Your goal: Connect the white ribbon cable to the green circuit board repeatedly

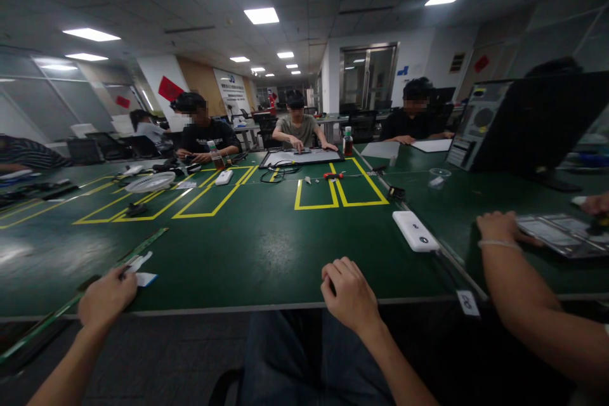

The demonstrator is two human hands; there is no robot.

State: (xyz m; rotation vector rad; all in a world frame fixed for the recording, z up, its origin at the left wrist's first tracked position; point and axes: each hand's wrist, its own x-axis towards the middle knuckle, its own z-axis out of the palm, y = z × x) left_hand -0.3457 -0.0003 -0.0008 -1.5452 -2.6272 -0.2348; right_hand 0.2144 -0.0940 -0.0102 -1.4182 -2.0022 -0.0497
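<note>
My left hand (107,297) rests at the near left edge of the green table (266,254). Its fingers are pinched on something small that I cannot make out. Its fingertips touch a white tab (139,262), and a white and blue label (145,279) lies beside them. A long thin green strip (143,245) runs diagonally past this hand toward the left. My right hand (349,292) is curled in a loose fist on the table's front edge, with nothing visible in it. A white power bank (415,230) lies to its right.
A neighbour's forearm (504,235) on the right reaches a flat panel (561,235). Yellow tape boxes (333,193) mark the table's middle. Several people sit at the far side, with a framed screen panel (301,157), a bottle (348,141), cables and a computer case (523,124).
</note>
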